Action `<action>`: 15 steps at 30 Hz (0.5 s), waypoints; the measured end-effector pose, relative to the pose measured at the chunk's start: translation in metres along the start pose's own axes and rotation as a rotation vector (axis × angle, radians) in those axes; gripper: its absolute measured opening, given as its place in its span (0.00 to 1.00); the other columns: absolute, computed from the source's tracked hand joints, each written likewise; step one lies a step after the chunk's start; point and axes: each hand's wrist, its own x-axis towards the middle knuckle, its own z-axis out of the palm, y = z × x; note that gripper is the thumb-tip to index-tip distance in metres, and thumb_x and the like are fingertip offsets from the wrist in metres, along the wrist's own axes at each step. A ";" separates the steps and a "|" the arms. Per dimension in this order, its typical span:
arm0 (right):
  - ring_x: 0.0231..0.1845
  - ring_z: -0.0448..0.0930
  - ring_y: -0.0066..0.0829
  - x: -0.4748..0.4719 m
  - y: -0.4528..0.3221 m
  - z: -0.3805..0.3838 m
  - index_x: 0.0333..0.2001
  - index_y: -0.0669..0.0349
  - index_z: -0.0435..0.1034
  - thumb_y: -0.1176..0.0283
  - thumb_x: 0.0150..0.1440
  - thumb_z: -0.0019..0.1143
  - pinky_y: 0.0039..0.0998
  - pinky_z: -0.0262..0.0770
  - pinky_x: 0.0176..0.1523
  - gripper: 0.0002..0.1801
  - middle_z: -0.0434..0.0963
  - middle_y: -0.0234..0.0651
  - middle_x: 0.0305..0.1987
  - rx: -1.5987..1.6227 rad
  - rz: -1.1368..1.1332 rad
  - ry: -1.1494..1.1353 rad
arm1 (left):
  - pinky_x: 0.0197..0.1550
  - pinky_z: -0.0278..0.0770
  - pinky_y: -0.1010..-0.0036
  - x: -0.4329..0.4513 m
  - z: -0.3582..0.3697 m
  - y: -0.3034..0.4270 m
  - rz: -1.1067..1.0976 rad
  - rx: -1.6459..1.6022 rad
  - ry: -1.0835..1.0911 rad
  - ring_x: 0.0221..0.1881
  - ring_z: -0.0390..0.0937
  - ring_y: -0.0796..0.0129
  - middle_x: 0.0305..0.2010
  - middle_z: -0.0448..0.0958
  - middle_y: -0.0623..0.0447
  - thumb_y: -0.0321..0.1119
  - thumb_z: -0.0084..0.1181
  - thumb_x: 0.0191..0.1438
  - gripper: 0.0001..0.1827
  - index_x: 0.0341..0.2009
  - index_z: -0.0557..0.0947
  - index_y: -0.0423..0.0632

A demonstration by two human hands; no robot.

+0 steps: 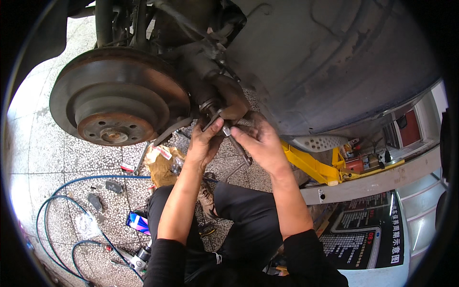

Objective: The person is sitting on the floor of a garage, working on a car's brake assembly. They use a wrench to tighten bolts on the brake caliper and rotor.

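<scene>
Just right of a rusty brake disc (118, 97), my left hand (207, 138) pinches a flat metal plate (212, 120) between thumb and fingers. My right hand (256, 140) is closed around the upper part of a threaded screw tool (235, 143), which has a bent handle at its lower end and looks like a brake piston tool. The tool's top sits against a brown brake caliper (233, 104). The fingers partly hide where plate, tool and caliper meet.
Two brake pads (94, 201), a blue air hose (53, 197), a phone (138, 222), an air impact wrench (138, 260) and a torn paper package (161, 165) lie on the speckled floor. A yellow lift arm (308, 165) stands right; the car's underside (322, 64) hangs overhead.
</scene>
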 end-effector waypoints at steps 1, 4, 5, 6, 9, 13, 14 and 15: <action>0.38 0.78 0.29 -0.007 -0.010 -0.004 0.46 0.72 0.65 0.69 0.48 0.63 0.26 0.73 0.42 0.25 0.78 0.43 0.37 0.070 0.151 -0.034 | 0.56 0.67 0.67 0.001 -0.001 -0.001 0.011 0.041 -0.012 0.52 0.70 0.63 0.49 0.72 0.50 0.30 0.59 0.52 0.24 0.53 0.68 0.40; 0.32 0.77 0.23 -0.025 0.002 0.009 0.36 0.70 0.69 0.68 0.52 0.61 0.24 0.73 0.38 0.16 0.78 0.37 0.31 -0.087 0.135 0.041 | 0.53 0.68 0.71 0.000 -0.002 -0.005 0.016 0.128 -0.033 0.49 0.70 0.66 0.47 0.73 0.51 0.28 0.59 0.51 0.23 0.51 0.69 0.39; 0.31 0.77 0.22 -0.027 0.008 0.012 0.35 0.69 0.69 0.67 0.52 0.60 0.24 0.73 0.37 0.15 0.78 0.37 0.31 -0.179 0.146 0.035 | 0.52 0.69 0.71 0.000 -0.002 -0.005 0.018 0.138 -0.031 0.48 0.71 0.66 0.47 0.73 0.51 0.28 0.59 0.51 0.23 0.51 0.69 0.39; 0.22 0.73 0.16 -0.028 0.013 0.016 0.32 0.66 0.69 0.63 0.56 0.56 0.20 0.69 0.28 0.15 0.75 0.31 0.25 -0.107 0.163 0.052 | 0.51 0.69 0.71 0.000 0.001 -0.005 0.016 0.143 -0.031 0.48 0.71 0.66 0.46 0.73 0.51 0.28 0.59 0.51 0.23 0.51 0.69 0.39; 0.15 0.64 0.12 -0.022 0.010 0.015 0.29 0.63 0.68 0.59 0.59 0.53 0.17 0.59 0.18 0.16 0.69 0.26 0.19 0.278 0.414 0.001 | 0.47 0.72 0.72 0.005 -0.003 -0.009 0.044 0.092 -0.033 0.44 0.73 0.66 0.43 0.75 0.51 0.29 0.60 0.51 0.20 0.48 0.71 0.39; 0.12 0.57 0.10 -0.017 0.006 0.020 0.27 0.59 0.67 0.56 0.59 0.51 0.16 0.50 0.14 0.18 0.65 0.22 0.16 0.389 0.553 -0.015 | 0.47 0.72 0.70 0.003 -0.013 -0.011 0.051 0.152 -0.021 0.44 0.73 0.65 0.44 0.74 0.50 0.33 0.58 0.54 0.20 0.49 0.71 0.40; 0.11 0.57 0.10 -0.018 0.011 0.018 0.27 0.58 0.67 0.55 0.59 0.51 0.16 0.50 0.14 0.18 0.65 0.22 0.16 0.423 0.551 -0.024 | 0.48 0.72 0.69 0.003 -0.014 -0.012 0.066 0.178 -0.036 0.45 0.73 0.65 0.45 0.74 0.49 0.36 0.57 0.55 0.20 0.49 0.71 0.41; 0.11 0.57 0.10 -0.018 0.012 0.017 0.28 0.58 0.67 0.55 0.59 0.51 0.15 0.50 0.14 0.18 0.65 0.22 0.16 0.443 0.550 -0.028 | 0.49 0.71 0.67 0.004 -0.013 -0.012 0.025 0.063 -0.048 0.45 0.73 0.64 0.45 0.74 0.50 0.39 0.54 0.57 0.20 0.50 0.70 0.41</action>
